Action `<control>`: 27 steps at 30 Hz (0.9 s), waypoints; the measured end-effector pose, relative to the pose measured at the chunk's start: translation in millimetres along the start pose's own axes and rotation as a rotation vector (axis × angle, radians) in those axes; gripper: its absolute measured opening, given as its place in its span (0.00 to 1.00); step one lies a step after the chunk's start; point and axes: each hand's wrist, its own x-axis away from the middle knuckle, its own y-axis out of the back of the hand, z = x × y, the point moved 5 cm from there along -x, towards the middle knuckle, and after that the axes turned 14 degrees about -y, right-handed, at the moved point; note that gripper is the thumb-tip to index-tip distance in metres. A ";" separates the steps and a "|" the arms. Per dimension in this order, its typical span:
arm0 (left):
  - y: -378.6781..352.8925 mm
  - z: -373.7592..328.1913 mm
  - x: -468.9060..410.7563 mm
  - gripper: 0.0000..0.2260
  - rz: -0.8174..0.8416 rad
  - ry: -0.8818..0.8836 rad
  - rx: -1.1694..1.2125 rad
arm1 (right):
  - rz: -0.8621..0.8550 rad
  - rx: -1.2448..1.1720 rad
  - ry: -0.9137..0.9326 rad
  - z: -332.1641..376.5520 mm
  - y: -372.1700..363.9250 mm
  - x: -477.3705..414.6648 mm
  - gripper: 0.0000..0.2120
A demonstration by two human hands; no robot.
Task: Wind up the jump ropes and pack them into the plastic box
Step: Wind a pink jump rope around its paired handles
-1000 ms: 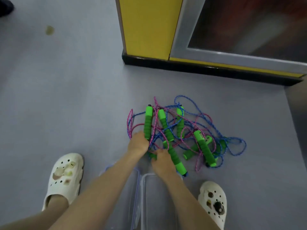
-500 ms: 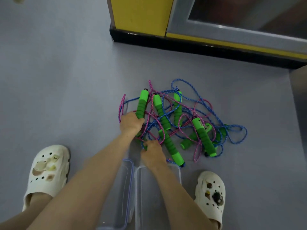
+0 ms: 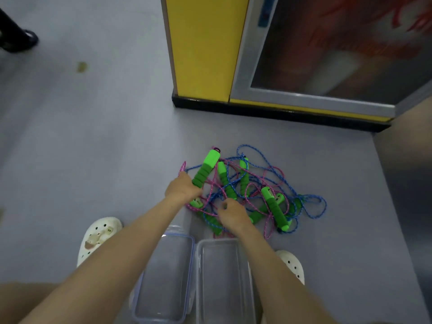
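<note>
- The jump ropes (image 3: 245, 181) are seen in a tangled heap of blue and pink cords and green handles on the grey floor (image 3: 93, 148).
- A green handle (image 3: 206, 170) at the heap's left edge is gripped by the left hand (image 3: 181, 191), the fingers clenched round its lower end.
- The right hand (image 3: 232, 215) is laid on the cords with fingers (image 3: 225, 205) curled; whether a cord is grasped cannot be told.
- A clear plastic box (image 3: 222, 288) is set open just before the heap, its lid (image 3: 163, 288) beside it.
</note>
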 end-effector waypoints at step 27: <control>58.1 -64.8 253.8 0.14 0.393 -0.407 0.016 | 0.020 -0.685 0.237 -12.5 76.2 194.1 0.01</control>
